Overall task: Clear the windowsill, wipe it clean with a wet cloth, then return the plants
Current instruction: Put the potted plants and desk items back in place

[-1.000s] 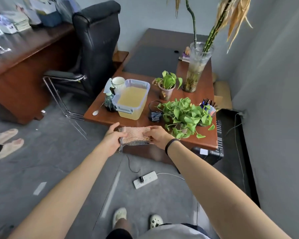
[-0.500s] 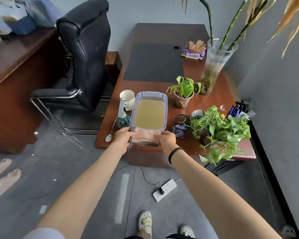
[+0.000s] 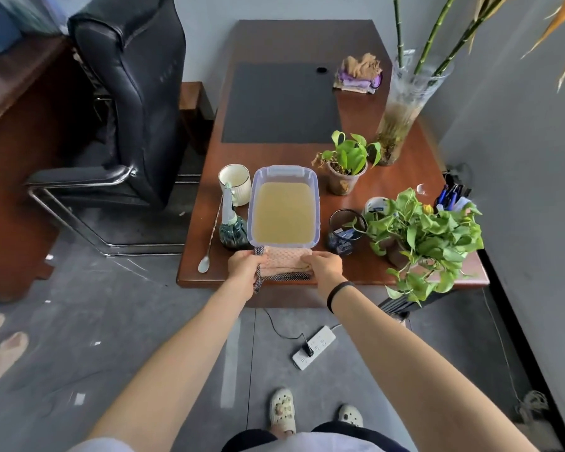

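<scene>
Just in front of the tub (image 3: 283, 212), at the near edge of the desk (image 3: 395, 177), a pink cloth (image 3: 284, 263) with a dark border lies stretched between both hands. The left hand (image 3: 243, 267) pinches its left end and the right hand (image 3: 326, 265) pinches its right end, fingers closed on the fabric; a dark corner hangs over the desk edge.

The tub is clear plastic and holds cloudy yellowish water, well below the rim. Left of the tub stand a green spray bottle (image 3: 231, 223) and a white mug (image 3: 235, 184), with a long spoon (image 3: 209, 243) beyond them near the desk's left edge. Right of the tub sits a dark mesh cup (image 3: 345, 231), then a large leafy plant (image 3: 421, 236) whose vines spill over the desk's near edge. Behind and to the right of the tub are a small potted plant (image 3: 346, 166) and a tall glass vase (image 3: 405, 106) holding murky water and green stalks. Behind the tub, a grey mat (image 3: 281, 102) lies bare.
</scene>
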Tool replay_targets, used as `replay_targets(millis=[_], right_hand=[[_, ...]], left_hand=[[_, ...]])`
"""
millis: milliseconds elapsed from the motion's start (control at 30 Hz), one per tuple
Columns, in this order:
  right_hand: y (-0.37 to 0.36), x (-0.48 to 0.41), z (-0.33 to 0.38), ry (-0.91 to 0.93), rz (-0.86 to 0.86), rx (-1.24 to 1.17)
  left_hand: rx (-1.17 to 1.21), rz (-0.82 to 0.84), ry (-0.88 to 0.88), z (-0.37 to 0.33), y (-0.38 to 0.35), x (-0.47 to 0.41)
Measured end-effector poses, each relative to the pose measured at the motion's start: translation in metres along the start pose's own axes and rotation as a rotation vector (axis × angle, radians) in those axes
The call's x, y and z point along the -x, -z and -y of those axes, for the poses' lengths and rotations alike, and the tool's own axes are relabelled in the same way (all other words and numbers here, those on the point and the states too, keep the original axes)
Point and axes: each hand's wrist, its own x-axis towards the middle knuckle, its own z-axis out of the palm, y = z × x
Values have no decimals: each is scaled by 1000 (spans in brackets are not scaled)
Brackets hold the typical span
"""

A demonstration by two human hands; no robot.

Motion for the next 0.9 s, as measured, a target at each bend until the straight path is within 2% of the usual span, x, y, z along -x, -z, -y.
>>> replay_targets(millis=[167, 333, 567, 733, 833, 900], right_hand=[[-1, -4, -4, -26, 36, -51], [-3, -2, 3, -72, 46, -59], [-11, -5, 8, -195, 39, -70], [-13, -15, 10, -238, 75, -102], [-16, -13, 16, -224, 115, -100], [-15, -1, 24, -265, 90, -122]], left_hand=[[-54, 85, 11, 5, 4, -6], [-45, -1, 13, -5, -2, -2], [-17, -66, 116, -9, -4, -8], [-13, -11, 287, 54, 9, -161], [-48, 77, 338, 21, 4, -105], [-62, 88, 294, -13, -2, -39]])
